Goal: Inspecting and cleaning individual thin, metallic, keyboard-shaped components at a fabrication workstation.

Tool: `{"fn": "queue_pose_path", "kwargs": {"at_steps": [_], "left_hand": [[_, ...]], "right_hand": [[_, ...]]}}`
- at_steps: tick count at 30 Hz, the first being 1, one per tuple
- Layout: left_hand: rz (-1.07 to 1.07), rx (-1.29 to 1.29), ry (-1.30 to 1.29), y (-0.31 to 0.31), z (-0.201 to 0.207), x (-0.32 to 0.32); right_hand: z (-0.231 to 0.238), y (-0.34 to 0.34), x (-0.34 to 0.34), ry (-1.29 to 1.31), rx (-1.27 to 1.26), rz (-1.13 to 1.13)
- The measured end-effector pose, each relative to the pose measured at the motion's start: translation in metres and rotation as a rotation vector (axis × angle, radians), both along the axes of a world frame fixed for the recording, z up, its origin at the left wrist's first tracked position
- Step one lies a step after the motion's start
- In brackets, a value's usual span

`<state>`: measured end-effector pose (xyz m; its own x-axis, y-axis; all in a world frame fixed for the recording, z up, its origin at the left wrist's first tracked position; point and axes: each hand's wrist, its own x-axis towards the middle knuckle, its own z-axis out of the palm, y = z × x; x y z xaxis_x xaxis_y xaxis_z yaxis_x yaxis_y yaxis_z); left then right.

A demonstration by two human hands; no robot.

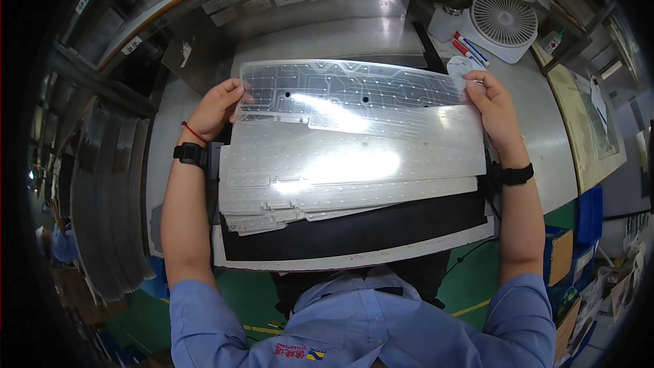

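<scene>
The clear sheet with printed lines [402,82] is over the middle of the surface [548,153], above the far part of a loose pile of similar sheets [272,160]. The left hand [219,105] pinches its left end, thumb against fingers; the right hand's [493,108] grip pinches the other end.

To handle it well, hold only the rims, keep both ends level with a light, even pull so the thin film does not buckle, and tilt it out of the glare, which whitens part of the lines. The pile is fanned unevenly, so its corners could catch a lowered edge.

The pile lies on a black mat [354,242] along the near edge. Toward the far right corner are a white fan [504,19] and some markers [470,51]; the markers, just beyond the right hand, might get in the way of a wide swing. A tall grey stack [109,197] stands off the left edge.
</scene>
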<state>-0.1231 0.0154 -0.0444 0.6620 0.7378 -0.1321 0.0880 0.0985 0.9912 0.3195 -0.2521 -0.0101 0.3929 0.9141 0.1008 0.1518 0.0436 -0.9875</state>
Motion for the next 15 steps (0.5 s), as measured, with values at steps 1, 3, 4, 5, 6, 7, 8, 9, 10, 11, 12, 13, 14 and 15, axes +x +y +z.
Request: {"fn": "queue_pose_path", "kwargs": {"at_steps": [1, 3, 4, 5, 6, 7, 8, 9, 10, 11, 12, 13, 14, 15], "left_hand": [[0.047, -0.019, -0.044, 0.0, -0.002, 0.0], [0.026, -0.015, -0.045, 0.006, 0.0, -0.005], [0.016, -0.013, -0.046, 0.008, 0.001, -0.008], [0.03, -0.011, -0.033, 0.008, 0.002, -0.006], [0.044, -0.01, -0.021, 0.007, 0.002, -0.006], [0.058, -0.008, -0.009, 0.006, 0.003, -0.005], [0.054, -0.009, -0.007, 0.005, 0.004, -0.005], [0.049, -0.009, -0.004, 0.003, 0.006, -0.004], [0.045, -0.01, -0.002, 0.003, 0.006, -0.003], [0.035, -0.013, -0.015, 0.003, 0.006, -0.004], [0.026, -0.016, -0.028, 0.004, 0.006, -0.004], [0.016, -0.019, -0.041, 0.004, 0.006, -0.005], [0.047, -0.012, -0.051, 0.005, 0.005, -0.006], [0.078, -0.005, -0.062, 0.006, 0.003, -0.006]], "right_hand": [[0.003, 0.0, -0.004, 0.059, -0.01, 0.01], [0.004, 0.0, -0.003, 0.081, -0.001, 0.006], [0.004, 0.0, -0.003, 0.092, 0.003, 0.004], [0.003, 0.0, -0.002, 0.058, 0.002, 0.001], [0.001, 0.001, 0.0, 0.023, 0.0, -0.002], [-0.002, 0.002, 0.002, -0.012, -0.002, -0.006], [-0.004, 0.002, 0.004, -0.024, 0.006, 0.001], [-0.006, 0.003, 0.007, -0.036, 0.014, 0.008], [-0.007, 0.002, 0.008, -0.048, 0.022, 0.015], [-0.008, 0.003, 0.009, -0.042, 0.022, 0.019], [-0.008, 0.003, 0.009, -0.036, 0.022, 0.022], [-0.008, 0.002, 0.009, -0.03, 0.022, 0.025], [-0.008, 0.003, 0.009, -0.018, 0.024, 0.02], [-0.006, 0.003, 0.008, -0.005, 0.026, 0.014]]}}
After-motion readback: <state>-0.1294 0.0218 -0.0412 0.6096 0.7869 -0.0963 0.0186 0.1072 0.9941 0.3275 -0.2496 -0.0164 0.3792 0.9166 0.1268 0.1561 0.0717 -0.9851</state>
